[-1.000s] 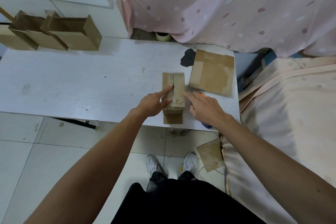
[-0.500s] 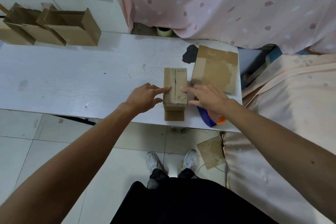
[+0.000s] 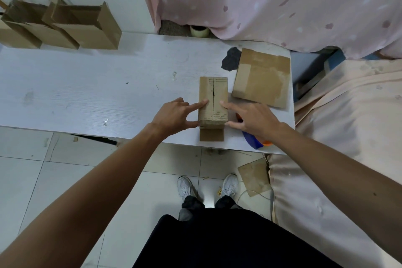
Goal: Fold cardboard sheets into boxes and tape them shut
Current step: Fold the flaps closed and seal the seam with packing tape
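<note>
The left hand [image 3: 174, 115] and the right hand [image 3: 254, 119] rest on a small cardboard box [image 3: 214, 91] from either side. Each hand lays a straight forefinger on one of the two closed top flaps, one on each side of the middle seam, and sets its thumb against the box's near lower corner. The fingers are spread and pressing, not wrapped round the box. The box stands on the white surface [image 3: 87, 93] near its front edge, right of the middle, and its near end flap [image 3: 211, 135] lies folded out flat on the surface toward the person.

Under the right wrist a blue and orange tape dispenser [image 3: 253, 140] shows in part at the surface's edge. Just beside the box on its right lies a flat cardboard sheet [image 3: 262, 77], with a dark patch [image 3: 231, 59] on the surface at its far left corner. A roll of tape [image 3: 199, 31] stands at the back edge, below a pink curtain [image 3: 272, 0]. Several open cardboard boxes [image 3: 87, 28] stand at the far left. A bed with a peach cover [image 3: 348, 115] lies to the right, and a cardboard piece [image 3: 254, 176] lies on the tiled floor beside it.
</note>
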